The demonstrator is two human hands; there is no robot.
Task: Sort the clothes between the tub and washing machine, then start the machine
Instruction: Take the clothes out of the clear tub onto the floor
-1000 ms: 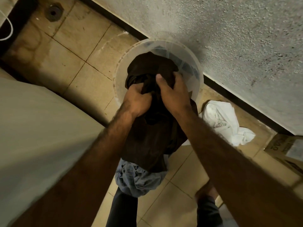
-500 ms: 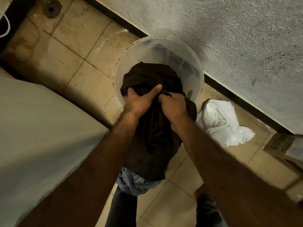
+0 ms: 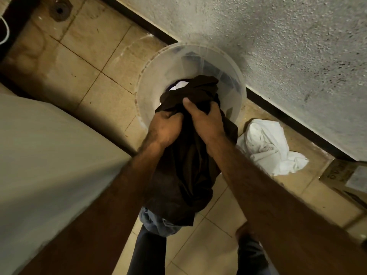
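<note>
Dark brown bunched cloth garment (image 3: 190, 165), clenched in left hand (image 3: 164, 130) and right hand (image 3: 204, 120) over the near rim of the translucent round plastic tub (image 3: 151, 92); risk: the blue-grey crumpled cloth (image 3: 156, 225) dangling beneath, grip unclear, drops to the floor.

I see a round translucent tub (image 3: 151, 80) standing upright at the far edge of the tiled floor (image 3: 95, 76). A dark brown garment (image 3: 188, 175) is bunched over its near rim, gripped by my left hand (image 3: 164, 130) and right hand (image 3: 204, 120), and its length hangs down. A blue-grey garment (image 3: 156, 225) shows under its lower end. A crumpled white cloth (image 3: 266, 143) lies just right of the tub. The pale washing machine (image 3: 49, 155) stands on the left.
</note>
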